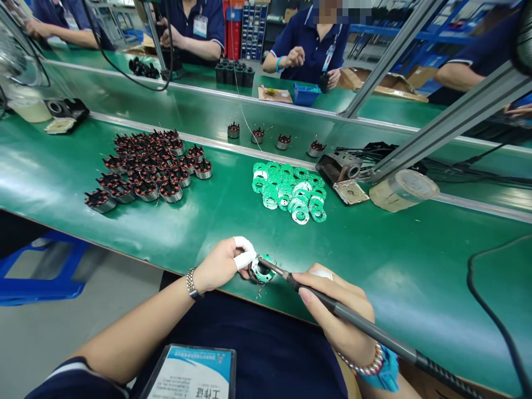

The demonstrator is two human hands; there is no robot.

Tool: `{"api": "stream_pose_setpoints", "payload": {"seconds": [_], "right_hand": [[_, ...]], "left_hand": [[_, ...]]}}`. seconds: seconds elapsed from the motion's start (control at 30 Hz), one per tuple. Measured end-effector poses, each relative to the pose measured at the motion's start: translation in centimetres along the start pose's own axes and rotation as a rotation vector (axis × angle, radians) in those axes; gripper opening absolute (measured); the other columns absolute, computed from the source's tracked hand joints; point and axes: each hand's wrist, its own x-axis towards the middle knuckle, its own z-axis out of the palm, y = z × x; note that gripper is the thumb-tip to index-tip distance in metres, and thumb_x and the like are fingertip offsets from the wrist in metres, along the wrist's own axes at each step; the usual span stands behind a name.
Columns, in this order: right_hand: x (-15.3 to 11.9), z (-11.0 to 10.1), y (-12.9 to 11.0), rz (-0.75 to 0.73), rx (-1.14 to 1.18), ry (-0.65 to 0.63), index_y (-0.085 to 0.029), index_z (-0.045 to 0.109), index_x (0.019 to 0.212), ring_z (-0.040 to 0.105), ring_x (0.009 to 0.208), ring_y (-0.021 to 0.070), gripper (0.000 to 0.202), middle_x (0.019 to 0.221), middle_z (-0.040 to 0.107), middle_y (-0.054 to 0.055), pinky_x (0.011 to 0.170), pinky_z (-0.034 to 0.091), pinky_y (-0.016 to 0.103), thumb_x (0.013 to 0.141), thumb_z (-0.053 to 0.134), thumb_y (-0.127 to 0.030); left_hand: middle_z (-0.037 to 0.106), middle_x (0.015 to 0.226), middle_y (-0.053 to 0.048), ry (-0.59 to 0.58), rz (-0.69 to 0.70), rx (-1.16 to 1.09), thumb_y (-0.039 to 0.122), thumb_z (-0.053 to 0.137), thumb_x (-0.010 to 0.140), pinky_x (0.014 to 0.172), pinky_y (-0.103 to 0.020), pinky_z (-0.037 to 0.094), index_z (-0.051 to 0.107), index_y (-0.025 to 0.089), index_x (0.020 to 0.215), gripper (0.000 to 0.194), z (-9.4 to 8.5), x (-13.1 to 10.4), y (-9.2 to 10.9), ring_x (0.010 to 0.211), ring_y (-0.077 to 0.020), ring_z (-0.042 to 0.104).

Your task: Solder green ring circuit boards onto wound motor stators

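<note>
My left hand [226,261], with white finger cots on two fingers, pinches a motor stator [251,274] near the table's front edge. On top of the stator lies a green ring-shaped circuit board [270,274], and thin wire ends stick out around it. A soldering iron [328,301] is gripped in my right hand [347,313]. Its tip reaches the ring's upper left side, close to my left fingertips; whether it touches a wire is too small to tell. Beyond my hands is a pile of green ring boards [272,191].
Many wound stators [145,172] stand grouped at the left. Several more stators [283,142] line the ledge behind. A soldering iron stand [341,169] and a plastic tub [403,190] sit at the back right, beside a slanting metal post [390,105]. Co-workers [307,44] sit across the bench.
</note>
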Motion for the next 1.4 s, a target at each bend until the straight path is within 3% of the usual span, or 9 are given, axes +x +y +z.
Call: {"api": "stream_pose_setpoints", "payload": {"seconds": [0.27,0.53,0.6,0.67,0.77,0.9,1.03,1.2,1.4], "right_hand": [[-0.2,-0.1,0.7,-0.024,-0.083,0.046,-0.022,0.061,0.097,0.061,0.063,0.0151,0.018,0.073,0.065,0.004,0.058,0.05,0.027,0.081,0.053,-0.019],[1.7,1.9,2.4,-0.081,-0.047,-0.291,-0.019,0.049,0.105,0.06,0.09,0.0169,0.028,0.1,0.059,0.01,0.076,0.05,0.028,0.078,0.057,-0.018],[1.8,2.1,2.5,-0.082,-0.057,-0.301,-0.019,0.049,0.105,0.059,0.092,0.017,0.028,0.101,0.058,0.009,0.078,0.05,0.029,0.078,0.057,-0.019],[1.8,2.2,2.6,-0.077,-0.065,-0.292,-0.02,0.049,0.105,0.059,0.092,0.0171,0.028,0.1,0.058,0.009,0.078,0.05,0.03,0.079,0.057,-0.019],[1.7,2.2,2.6,-0.075,-0.06,-0.286,-0.02,0.048,0.107,0.059,0.09,0.0171,0.029,0.098,0.058,0.008,0.077,0.05,0.03,0.079,0.057,-0.02],[1.5,2.4,2.6,-0.065,-0.07,-0.266,-0.02,0.048,0.106,0.058,0.09,0.0179,0.029,0.097,0.059,0.008,0.075,0.051,0.03,0.078,0.058,-0.019],[0.9,2.8,2.2,-0.054,-0.123,-0.179,-0.021,0.047,0.105,0.058,0.088,0.0192,0.03,0.094,0.059,0.007,0.073,0.051,0.032,0.077,0.059,-0.02],[0.7,3.2,1.2,-0.058,-0.194,-0.097,-0.021,0.047,0.105,0.057,0.086,0.0209,0.03,0.093,0.059,0.008,0.072,0.05,0.034,0.077,0.058,-0.02],[2.4,4.3,0.9,-0.1,-0.113,-0.104,-0.022,0.05,0.098,0.056,0.078,0.0166,0.022,0.083,0.058,0.004,0.067,0.049,0.028,0.079,0.051,-0.011]], "left_hand": [[0.053,0.054,0.004,-0.004,-0.003,-0.01,0.03,0.062,0.07,0.047,-0.02,0.045,0.05,0.014,0.066,0.02,0.0,0.0,0.1,0.045,-0.0086,0.055],[0.053,0.057,0.003,-0.022,0.026,0.082,0.034,0.057,0.074,0.049,-0.022,0.046,0.05,0.015,0.069,0.021,-0.1,0.1,0.0,0.048,-0.0098,0.055],[0.054,0.062,0.001,0.003,0.098,0.188,0.034,0.054,0.076,0.052,-0.023,0.046,0.053,0.015,0.073,0.019,-0.5,-0.2,0.0,0.053,-0.0108,0.054],[0.056,0.074,-0.002,0.008,0.265,0.37,0.032,0.056,0.075,0.059,-0.025,0.046,0.058,0.017,0.08,0.016,-1.1,-0.7,0.1,0.063,-0.0127,0.055],[0.058,0.081,-0.004,-0.116,0.486,0.661,0.026,0.059,0.074,0.067,-0.025,0.042,0.064,0.022,0.086,0.014,-1.8,-1.7,0.2,0.07,-0.014,0.052],[0.058,0.073,-0.003,-0.159,0.496,0.805,0.023,0.055,0.076,0.064,-0.025,0.04,0.063,0.021,0.08,0.009,-1.7,-2.1,0.2,0.063,-0.0136,0.051],[0.059,0.079,-0.005,-0.137,0.437,0.602,0.027,0.055,0.077,0.068,-0.025,0.043,0.063,0.019,0.074,0.011,-1.3,-1.8,0.0,0.072,-0.015,0.054],[0.056,0.063,-0.001,-0.095,0.012,0.107,0.033,0.058,0.074,0.053,-0.021,0.046,0.057,0.013,0.069,0.021,-0.8,-1.3,-0.2,0.054,-0.0099,0.053],[0.058,0.061,0.0,-0.045,-0.024,-0.058,0.032,0.069,0.065,0.055,-0.022,0.048,0.058,0.012,0.067,0.023,-0.6,-1.1,-0.2,0.055,-0.0094,0.054]]}}
